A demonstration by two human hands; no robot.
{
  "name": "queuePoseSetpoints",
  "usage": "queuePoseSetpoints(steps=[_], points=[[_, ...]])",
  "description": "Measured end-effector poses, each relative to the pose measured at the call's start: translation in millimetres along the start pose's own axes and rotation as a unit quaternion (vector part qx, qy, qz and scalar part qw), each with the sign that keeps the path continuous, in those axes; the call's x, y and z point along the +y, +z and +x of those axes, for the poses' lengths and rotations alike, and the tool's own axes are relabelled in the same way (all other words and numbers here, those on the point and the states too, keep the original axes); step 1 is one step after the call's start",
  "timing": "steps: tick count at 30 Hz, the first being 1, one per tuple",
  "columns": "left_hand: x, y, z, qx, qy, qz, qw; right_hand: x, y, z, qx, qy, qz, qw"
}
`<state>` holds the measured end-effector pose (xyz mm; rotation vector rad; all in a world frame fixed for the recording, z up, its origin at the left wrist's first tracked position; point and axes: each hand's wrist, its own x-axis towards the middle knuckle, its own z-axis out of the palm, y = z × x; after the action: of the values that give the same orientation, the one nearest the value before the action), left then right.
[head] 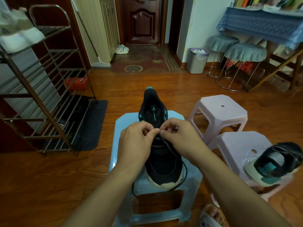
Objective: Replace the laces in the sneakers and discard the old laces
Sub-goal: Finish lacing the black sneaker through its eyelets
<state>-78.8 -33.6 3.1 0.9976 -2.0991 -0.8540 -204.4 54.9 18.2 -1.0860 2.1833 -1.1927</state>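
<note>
i am pinching the thin black lace (165, 143) between both hands' fingers (155, 131); the black cloth sneaker (162, 163) is lying lengthwise right under them.

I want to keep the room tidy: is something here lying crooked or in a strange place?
Yes: the second sneaker lies tipped on its side at the edge of a pink stool, partly overhanging it.
</note>
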Motion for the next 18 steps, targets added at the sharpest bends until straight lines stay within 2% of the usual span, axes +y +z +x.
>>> queuePoseSetpoints(steps=[2, 4, 6, 8, 10, 11, 12, 13, 14, 15, 16, 17, 18], points=[[-2, -4, -2, -0.011, 0.034, 0.035, 0.999, -2, -3, -1, -0.012, 0.000, 0.013, 1.000], [-5, -8, -4, -0.027, 0.045, 0.024, 0.998, -3, -5, -2, -0.017, 0.020, 0.059, 0.998], [-10, -12, -5, -0.054, 0.043, -0.004, 0.998, 0, -11, 0, -0.016, 0.076, 0.206, 0.976], [-11, -18, -4, -0.084, 0.034, -0.012, 0.996, 5, -26, 4, 0.015, 0.137, 0.383, 0.913], [-11, -23, -1, -0.100, 0.013, -0.032, 0.994, 19, -54, 8, 0.088, 0.169, 0.550, 0.813], [-10, -26, -2, -0.108, -0.002, -0.052, 0.993, 30, -72, 10, 0.136, 0.180, 0.624, 0.748], [-10, -28, -2, -0.115, -0.020, -0.073, 0.990, 42, -88, 11, 0.184, 0.189, 0.658, 0.706], [-10, -30, -2, -0.119, -0.037, -0.094, 0.988, 57, -101, 14, 0.252, 0.215, 0.585, 0.741], [-10, -32, -2, -0.123, -0.050, -0.115, 0.984, 65, -111, 15, 0.302, 0.249, 0.401, 0.828], [-11, -33, -2, -0.129, -0.059, -0.132, 0.981, 72, -113, 18, 0.313, 0.262, 0.200, 0.891], [-11, -34, -2, -0.137, -0.060, -0.143, 0.978, 73, -109, 19, 0.303, 0.240, 0.075, 0.919], [-12, -33, -2, -0.146, -0.055, -0.141, 0.978, 66, -100, 19, 0.272, 0.196, 0.027, 0.942], [-12, -32, -2, -0.151, -0.046, -0.131, 0.979, 53, -85, 16, 0.207, 0.149, 0.013, 0.967]])
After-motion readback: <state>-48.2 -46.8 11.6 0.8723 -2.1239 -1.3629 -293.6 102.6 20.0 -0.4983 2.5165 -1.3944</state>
